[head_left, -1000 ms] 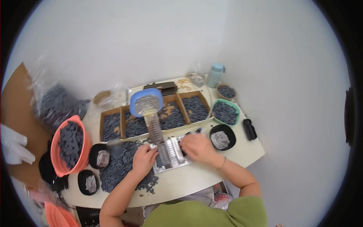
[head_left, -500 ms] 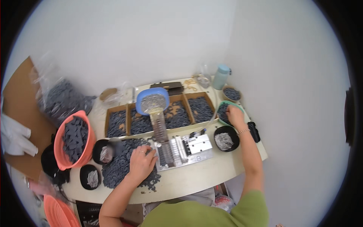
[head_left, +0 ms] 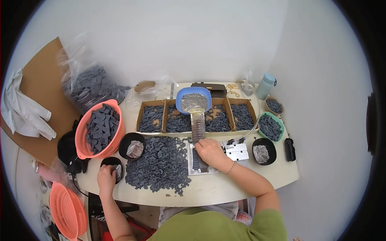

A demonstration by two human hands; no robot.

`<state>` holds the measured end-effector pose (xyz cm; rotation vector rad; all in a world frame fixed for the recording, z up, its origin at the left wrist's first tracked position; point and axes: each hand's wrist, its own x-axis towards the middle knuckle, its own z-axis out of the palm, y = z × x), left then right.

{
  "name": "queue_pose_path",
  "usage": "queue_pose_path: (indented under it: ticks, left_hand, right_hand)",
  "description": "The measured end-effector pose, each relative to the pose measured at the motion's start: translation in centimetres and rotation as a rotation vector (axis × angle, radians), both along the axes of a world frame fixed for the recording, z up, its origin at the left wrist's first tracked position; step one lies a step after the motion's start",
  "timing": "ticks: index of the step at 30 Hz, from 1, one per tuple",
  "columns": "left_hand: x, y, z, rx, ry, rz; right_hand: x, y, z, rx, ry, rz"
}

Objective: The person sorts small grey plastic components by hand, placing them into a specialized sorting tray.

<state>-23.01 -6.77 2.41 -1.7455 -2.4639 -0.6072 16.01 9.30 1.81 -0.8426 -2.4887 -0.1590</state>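
Observation:
My left hand (head_left: 106,178) is at the near black bowl (head_left: 118,178), fingers bent together over its rim beside small silvery pieces. What they hold, if anything, does not show. My right hand (head_left: 211,152) lies over the metal fixture (head_left: 194,171), its fingers curled down and closed, their tips mostly hidden. Behind it stands a clear ridged chute (head_left: 198,127), below a blue bowl (head_left: 207,96) of thin silvery pins. Just left of the fixture spreads a pile of small dark grey pieces (head_left: 157,162).
A divided cardboard tray (head_left: 164,116) of grey pieces runs behind the fixture. To the right are a green bowl (head_left: 282,130), a black bowl of silvery pieces (head_left: 274,152) and a black case (head_left: 289,150). A coral basket (head_left: 82,136) and another black bowl (head_left: 125,154) stand left.
My right hand has left the green bowl and come to the fixture. My left hand has gone from beside the fixture to the near black bowl. The whole view has shifted.

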Motion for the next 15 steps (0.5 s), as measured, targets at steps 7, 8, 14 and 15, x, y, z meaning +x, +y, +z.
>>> queue_pose_path:
  ticks: [7,8,14,15]
  left_hand:
    - [-0.7,0.7,0.1,-0.072,-0.076,0.009]
    - [-0.6,0.8,0.0,-0.06,-0.066,0.008]
    - [-0.9,-0.3,1.1,0.026,-0.025,0.069]
    - [-0.7,-0.5,1.5,0.055,0.025,0.094]
  right_hand:
    - [0.1,-2.0,0.7,0.11,-0.161,-0.005]
    - [0.3,-2.2,1.1,0.14,-0.174,-0.032]
    - [7.6,-2.1,3.7,-0.01,0.015,-0.278]
    - [9.6,-2.4,4.4,-0.009,0.047,-0.382]
